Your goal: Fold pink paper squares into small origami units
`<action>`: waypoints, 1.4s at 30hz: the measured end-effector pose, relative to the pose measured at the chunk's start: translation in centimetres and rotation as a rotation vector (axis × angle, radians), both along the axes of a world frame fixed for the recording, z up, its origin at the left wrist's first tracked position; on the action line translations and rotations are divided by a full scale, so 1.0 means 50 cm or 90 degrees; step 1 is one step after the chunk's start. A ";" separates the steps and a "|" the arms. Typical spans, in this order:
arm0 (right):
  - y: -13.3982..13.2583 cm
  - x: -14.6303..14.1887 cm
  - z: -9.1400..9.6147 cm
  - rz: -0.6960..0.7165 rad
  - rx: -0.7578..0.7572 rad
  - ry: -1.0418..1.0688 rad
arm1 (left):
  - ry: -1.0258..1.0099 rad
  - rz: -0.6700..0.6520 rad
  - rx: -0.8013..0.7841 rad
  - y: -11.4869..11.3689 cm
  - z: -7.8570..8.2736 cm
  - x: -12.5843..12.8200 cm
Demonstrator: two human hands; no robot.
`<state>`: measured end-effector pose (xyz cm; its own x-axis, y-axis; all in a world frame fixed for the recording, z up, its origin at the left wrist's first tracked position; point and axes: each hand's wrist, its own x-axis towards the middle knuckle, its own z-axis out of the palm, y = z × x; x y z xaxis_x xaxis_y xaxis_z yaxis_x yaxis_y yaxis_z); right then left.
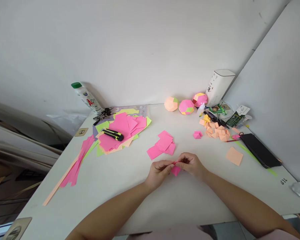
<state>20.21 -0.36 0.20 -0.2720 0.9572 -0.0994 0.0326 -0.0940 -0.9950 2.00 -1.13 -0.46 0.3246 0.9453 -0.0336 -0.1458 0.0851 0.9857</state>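
Observation:
Between my two hands is a small piece of folded pink paper (175, 170), its pointed lower end hanging below the fingers. My left hand (158, 171) pinches its left side between thumb and fingers. On the right side, my right hand (192, 165) pinches it the same way, so part of the paper is covered. Just beyond the hands lie several loose pink paper squares (163, 143), overlapping. A finished-looking pink folded piece (197, 134) sits farther off to the right.
At left are a stack of coloured paper (125, 128), a utility knife (112, 134), paper strips (76, 163) and a bottle (87, 98). Toward the right are paper balls (186, 107), orange folded pieces (218, 131), an orange square (234, 156), a black phone-like slab (260, 150) and a white box (220, 86).

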 end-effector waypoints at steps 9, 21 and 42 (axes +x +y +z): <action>-0.002 0.000 0.003 0.003 -0.004 0.004 | -0.001 0.002 0.007 0.001 -0.002 -0.001; 0.000 0.000 0.001 -0.008 -0.001 -0.005 | 0.019 -0.010 0.015 0.001 -0.003 -0.002; 0.001 0.001 0.007 0.013 0.022 0.018 | 0.030 -0.014 -0.026 0.002 0.007 0.002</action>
